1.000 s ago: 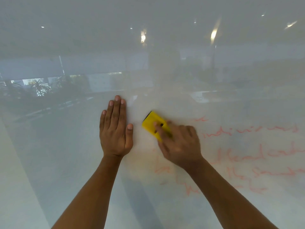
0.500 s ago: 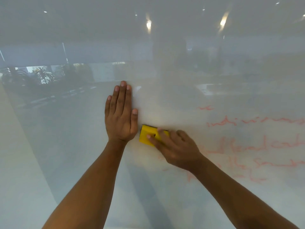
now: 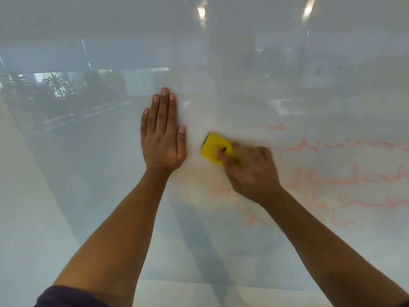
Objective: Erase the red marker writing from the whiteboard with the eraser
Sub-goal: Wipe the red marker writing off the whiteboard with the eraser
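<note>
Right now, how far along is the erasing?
Early. Done: the whiteboard around and above the eraser looks wiped. In hand: the right hand grips the yellow eraser on the board; the left hand rests flat beside it. Left: most of the red writing, several lines to the right and below.

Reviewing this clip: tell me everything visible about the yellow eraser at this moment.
The eraser is a small bright yellow block with a dark strip along its upper-left edge, blurred by motion. It lies tilted against the whiteboard, just right of the flat left hand without touching it. The right hand grips it, fingers curled over its lower right part. Red writing remains to its right and below.
</note>
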A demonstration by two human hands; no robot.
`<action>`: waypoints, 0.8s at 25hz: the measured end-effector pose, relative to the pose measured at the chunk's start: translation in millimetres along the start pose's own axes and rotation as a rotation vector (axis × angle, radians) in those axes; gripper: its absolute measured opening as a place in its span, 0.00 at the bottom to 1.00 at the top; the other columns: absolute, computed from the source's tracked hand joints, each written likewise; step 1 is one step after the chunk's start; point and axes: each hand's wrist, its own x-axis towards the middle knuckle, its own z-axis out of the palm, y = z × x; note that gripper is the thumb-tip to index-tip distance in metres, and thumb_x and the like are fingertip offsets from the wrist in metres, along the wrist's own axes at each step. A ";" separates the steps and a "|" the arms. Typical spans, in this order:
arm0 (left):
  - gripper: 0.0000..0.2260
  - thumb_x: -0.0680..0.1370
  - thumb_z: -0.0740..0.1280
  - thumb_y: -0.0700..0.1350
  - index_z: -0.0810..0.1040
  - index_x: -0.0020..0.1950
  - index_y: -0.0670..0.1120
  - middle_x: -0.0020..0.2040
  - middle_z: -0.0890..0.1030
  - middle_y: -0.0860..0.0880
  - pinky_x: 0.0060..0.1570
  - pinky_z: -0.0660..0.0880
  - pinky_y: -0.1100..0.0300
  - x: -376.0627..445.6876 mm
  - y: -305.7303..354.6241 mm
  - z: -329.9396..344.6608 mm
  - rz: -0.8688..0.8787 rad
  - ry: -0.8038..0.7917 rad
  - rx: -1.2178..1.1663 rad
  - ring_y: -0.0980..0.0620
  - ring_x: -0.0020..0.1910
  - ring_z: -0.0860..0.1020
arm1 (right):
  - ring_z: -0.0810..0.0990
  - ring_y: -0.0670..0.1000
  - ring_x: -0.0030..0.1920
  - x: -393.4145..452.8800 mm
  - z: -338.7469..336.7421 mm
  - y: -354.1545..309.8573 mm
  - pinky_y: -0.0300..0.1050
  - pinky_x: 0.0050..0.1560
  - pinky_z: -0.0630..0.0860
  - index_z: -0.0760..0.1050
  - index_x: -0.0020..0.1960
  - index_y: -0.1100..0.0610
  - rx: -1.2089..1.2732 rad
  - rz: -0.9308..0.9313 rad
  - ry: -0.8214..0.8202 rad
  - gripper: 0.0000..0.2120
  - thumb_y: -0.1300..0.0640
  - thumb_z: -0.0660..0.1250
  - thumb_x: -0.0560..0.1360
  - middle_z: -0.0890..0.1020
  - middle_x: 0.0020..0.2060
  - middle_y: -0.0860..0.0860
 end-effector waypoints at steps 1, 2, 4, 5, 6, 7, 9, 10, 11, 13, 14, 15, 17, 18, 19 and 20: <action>0.28 0.86 0.50 0.49 0.60 0.85 0.39 0.84 0.63 0.40 0.84 0.57 0.44 -0.7 1.9 -0.2 -0.004 -0.006 0.004 0.43 0.85 0.59 | 0.79 0.60 0.41 -4.9 -3.7 3.8 0.52 0.46 0.71 0.80 0.70 0.52 -0.018 -0.125 -0.038 0.24 0.56 0.75 0.74 0.84 0.58 0.61; 0.28 0.86 0.50 0.49 0.59 0.85 0.39 0.85 0.62 0.39 0.84 0.57 0.43 -1.6 4.8 0.0 -0.015 -0.013 0.011 0.42 0.85 0.59 | 0.80 0.60 0.42 -5.4 -4.9 10.6 0.52 0.46 0.71 0.81 0.70 0.52 -0.021 -0.072 -0.038 0.24 0.55 0.75 0.74 0.84 0.58 0.61; 0.28 0.87 0.49 0.48 0.57 0.85 0.38 0.85 0.60 0.39 0.84 0.55 0.43 -2.3 15.5 1.3 -0.067 -0.021 0.016 0.41 0.85 0.57 | 0.81 0.63 0.45 0.2 -6.1 17.0 0.53 0.46 0.71 0.81 0.69 0.53 0.009 0.327 0.036 0.21 0.54 0.74 0.76 0.83 0.59 0.62; 0.28 0.87 0.49 0.48 0.56 0.85 0.38 0.85 0.59 0.38 0.84 0.54 0.42 -2.1 22.8 2.1 -0.110 -0.019 0.009 0.40 0.85 0.56 | 0.81 0.63 0.46 1.8 -6.9 14.9 0.53 0.46 0.71 0.81 0.70 0.54 0.018 0.438 0.060 0.21 0.53 0.74 0.77 0.83 0.59 0.63; 0.28 0.87 0.49 0.48 0.56 0.85 0.37 0.85 0.59 0.38 0.84 0.54 0.43 -2.4 31.0 2.8 -0.155 -0.016 -0.002 0.40 0.86 0.56 | 0.81 0.63 0.45 -2.4 -6.9 12.0 0.53 0.46 0.71 0.80 0.70 0.54 0.002 0.412 0.053 0.21 0.53 0.74 0.78 0.83 0.59 0.63; 0.28 0.86 0.50 0.48 0.56 0.85 0.37 0.85 0.59 0.37 0.85 0.53 0.43 -2.9 39.1 3.4 -0.187 -0.017 -0.014 0.39 0.85 0.56 | 0.80 0.63 0.44 -8.5 -8.1 12.5 0.53 0.45 0.71 0.80 0.70 0.54 -0.033 0.294 0.028 0.21 0.53 0.73 0.78 0.83 0.60 0.62; 0.28 0.86 0.51 0.48 0.55 0.85 0.37 0.85 0.59 0.38 0.85 0.51 0.46 -6.1 54.4 5.4 -0.148 -0.044 -0.033 0.41 0.86 0.56 | 0.81 0.63 0.45 -10.2 -10.6 26.2 0.52 0.46 0.71 0.80 0.70 0.53 -0.067 0.301 0.019 0.20 0.52 0.73 0.79 0.83 0.61 0.62; 0.29 0.86 0.51 0.48 0.55 0.86 0.38 0.85 0.59 0.38 0.85 0.51 0.47 -8.3 62.5 6.8 -0.079 -0.069 -0.044 0.42 0.86 0.56 | 0.81 0.64 0.47 -7.6 -11.6 31.7 0.53 0.46 0.71 0.80 0.70 0.54 -0.054 0.457 0.047 0.20 0.52 0.73 0.79 0.82 0.60 0.62; 0.29 0.86 0.51 0.49 0.55 0.86 0.39 0.85 0.59 0.39 0.85 0.50 0.48 -9.8 71.5 7.9 -0.012 -0.090 -0.058 0.43 0.86 0.56 | 0.81 0.64 0.49 -7.3 -12.3 32.9 0.53 0.47 0.71 0.80 0.70 0.54 -0.042 0.591 0.085 0.20 0.52 0.73 0.80 0.82 0.60 0.63; 0.29 0.86 0.52 0.49 0.57 0.85 0.38 0.85 0.60 0.39 0.85 0.49 0.49 -6.5 88.8 10.4 0.041 -0.103 -0.085 0.43 0.86 0.57 | 0.82 0.65 0.49 -17.3 -12.1 28.2 0.53 0.46 0.72 0.80 0.70 0.55 -0.082 0.546 0.082 0.20 0.52 0.73 0.80 0.82 0.60 0.63; 0.29 0.85 0.52 0.49 0.57 0.85 0.38 0.85 0.60 0.39 0.85 0.50 0.49 -3.8 95.4 10.9 0.033 -0.107 -0.098 0.42 0.85 0.57 | 0.82 0.65 0.48 -24.8 -13.2 31.8 0.53 0.45 0.73 0.80 0.70 0.55 -0.105 0.399 0.036 0.20 0.52 0.73 0.80 0.82 0.60 0.63; 0.29 0.85 0.52 0.49 0.58 0.85 0.37 0.85 0.60 0.38 0.85 0.50 0.49 -1.1 99.0 10.9 0.028 -0.112 -0.109 0.42 0.85 0.58 | 0.82 0.64 0.48 -28.7 -14.4 40.4 0.54 0.45 0.73 0.79 0.71 0.55 -0.121 0.322 0.018 0.21 0.51 0.73 0.80 0.83 0.60 0.63; 0.29 0.85 0.52 0.49 0.59 0.84 0.37 0.85 0.60 0.38 0.85 0.52 0.48 5.6 99.0 10.1 0.067 -0.125 -0.119 0.42 0.85 0.58 | 0.80 0.63 0.53 -27.1 -15.6 52.4 0.54 0.49 0.73 0.79 0.71 0.55 -0.088 0.522 0.086 0.21 0.51 0.74 0.80 0.82 0.60 0.64; 0.29 0.85 0.52 0.48 0.59 0.84 0.37 0.85 0.60 0.38 0.85 0.52 0.48 11.0 97.4 9.8 0.101 -0.131 -0.125 0.42 0.85 0.58 | 0.79 0.62 0.54 -26.2 -15.2 49.9 0.55 0.51 0.73 0.78 0.71 0.56 -0.062 0.653 0.130 0.22 0.51 0.74 0.80 0.81 0.59 0.64; 0.29 0.85 0.53 0.48 0.59 0.84 0.37 0.85 0.61 0.38 0.85 0.53 0.48 17.7 97.0 9.8 0.139 -0.132 -0.134 0.42 0.85 0.58 | 0.79 0.63 0.55 -28.8 -13.9 42.3 0.55 0.52 0.74 0.78 0.71 0.57 -0.056 0.690 0.138 0.22 0.52 0.75 0.80 0.81 0.60 0.65; 0.29 0.85 0.54 0.47 0.60 0.84 0.37 0.85 0.61 0.38 0.85 0.53 0.48 25.6 99.2 10.5 0.182 -0.127 -0.144 0.42 0.85 0.58 | 0.80 0.63 0.54 -35.8 -13.1 35.0 0.55 0.51 0.74 0.79 0.71 0.57 -0.060 0.594 0.093 0.22 0.52 0.75 0.79 0.81 0.60 0.65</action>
